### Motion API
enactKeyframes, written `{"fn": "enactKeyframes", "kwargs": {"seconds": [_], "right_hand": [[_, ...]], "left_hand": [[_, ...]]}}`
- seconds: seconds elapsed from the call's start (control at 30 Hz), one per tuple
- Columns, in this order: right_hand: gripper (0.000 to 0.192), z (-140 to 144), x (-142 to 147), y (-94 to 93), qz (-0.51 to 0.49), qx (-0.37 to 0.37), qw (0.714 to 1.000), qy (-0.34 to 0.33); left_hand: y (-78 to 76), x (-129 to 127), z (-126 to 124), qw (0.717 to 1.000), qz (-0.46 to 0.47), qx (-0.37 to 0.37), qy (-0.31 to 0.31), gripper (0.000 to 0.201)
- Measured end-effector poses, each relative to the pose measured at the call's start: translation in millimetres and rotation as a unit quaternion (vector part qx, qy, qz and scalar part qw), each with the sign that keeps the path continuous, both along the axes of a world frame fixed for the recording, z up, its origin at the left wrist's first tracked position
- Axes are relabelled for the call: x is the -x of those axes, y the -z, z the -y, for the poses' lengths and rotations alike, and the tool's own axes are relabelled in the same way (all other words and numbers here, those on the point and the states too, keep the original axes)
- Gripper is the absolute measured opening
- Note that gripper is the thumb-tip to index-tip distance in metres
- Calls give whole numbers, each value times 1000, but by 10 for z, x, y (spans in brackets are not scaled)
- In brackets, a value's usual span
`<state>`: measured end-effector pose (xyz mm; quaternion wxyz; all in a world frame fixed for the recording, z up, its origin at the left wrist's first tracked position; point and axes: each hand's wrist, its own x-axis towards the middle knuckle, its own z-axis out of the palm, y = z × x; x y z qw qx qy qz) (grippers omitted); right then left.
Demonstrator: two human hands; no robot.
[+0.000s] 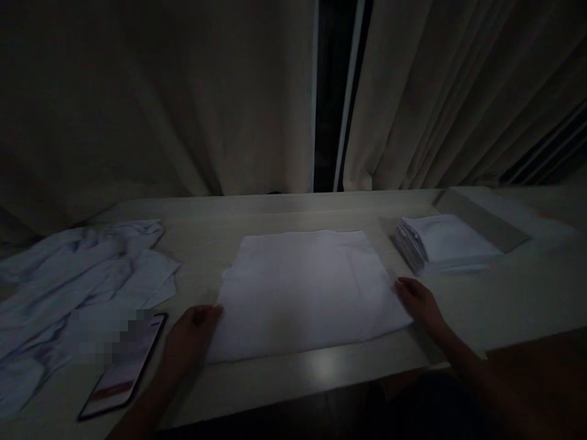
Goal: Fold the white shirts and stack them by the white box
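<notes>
Dimly, two hands, left hand [190, 333] and right hand [419, 302], seemingly flank one cloth [305, 290].

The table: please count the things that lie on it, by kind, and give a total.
Flat white cloth between left hand and right hand: 1
Stack of folded white cloths: 1
Heap of loose white cloths: 1
Phone: 1
Total: 4 (the cloths inside stack and heap cannot be counted)

very dim, soft, edges bowed
</notes>
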<state>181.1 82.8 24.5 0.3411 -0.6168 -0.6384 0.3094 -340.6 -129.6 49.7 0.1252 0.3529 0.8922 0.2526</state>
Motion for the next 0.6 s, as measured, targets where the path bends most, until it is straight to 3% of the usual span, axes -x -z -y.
{"fn": "enactKeyframes", "kwargs": {"seconds": [0.17, 0.4, 0.6], "right_hand": [[46, 516, -63, -85, -74, 5, 997, -35], [32, 694, -151, -311, -95, 94, 983, -122], [29, 784, -263, -316, -100, 42, 979, -174]], "left_hand": [[189, -298, 386, 1000, -22, -14, 17, 59], [158, -375, 467, 999, -20, -22, 40, 60], [180, -367, 517, 996, -44, -31, 65, 54]]}}
